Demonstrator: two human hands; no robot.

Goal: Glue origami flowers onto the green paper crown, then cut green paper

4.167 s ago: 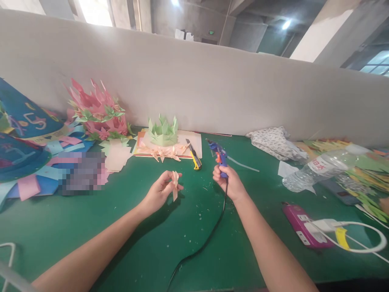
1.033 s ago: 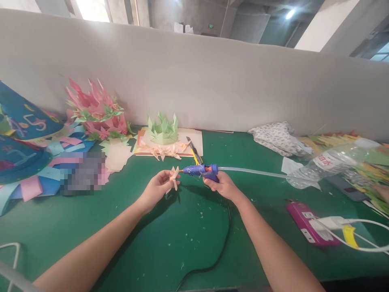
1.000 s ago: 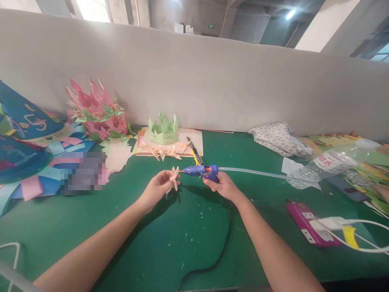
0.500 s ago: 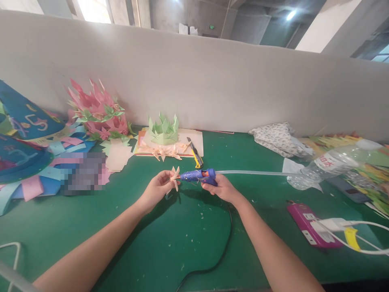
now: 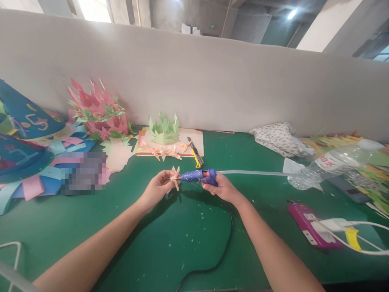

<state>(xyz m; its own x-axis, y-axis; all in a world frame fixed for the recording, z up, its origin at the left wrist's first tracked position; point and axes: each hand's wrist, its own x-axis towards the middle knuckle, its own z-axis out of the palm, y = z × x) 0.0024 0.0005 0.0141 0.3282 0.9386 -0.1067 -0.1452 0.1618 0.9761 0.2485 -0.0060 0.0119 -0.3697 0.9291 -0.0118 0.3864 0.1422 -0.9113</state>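
My left hand (image 5: pixel 158 188) pinches a small peach paper flower (image 5: pixel 175 177) just above the green table (image 5: pixel 127 227). My right hand (image 5: pixel 223 188) grips a blue hot glue gun (image 5: pixel 199 175) held level, its nozzle pointing left and touching the flower. A long clear glue stick (image 5: pixel 255 173) sticks out of the gun's back to the right. The gun's black cord (image 5: pixel 212 263) runs down toward the table's near edge.
A yellow utility knife (image 5: pixel 196 156), a green paper crown (image 5: pixel 163 129) on paper sheets, and pink paper flowers (image 5: pixel 97 109) sit at the back. Coloured paper scraps lie left. A plastic bottle (image 5: pixel 331 164), cloth (image 5: pixel 279 140) and purple power strip (image 5: pixel 306 225) lie right.
Over four seconds my right hand turned the glue gun from upright to level and brought its nozzle to the flower. In the last half second almost nothing has moved.
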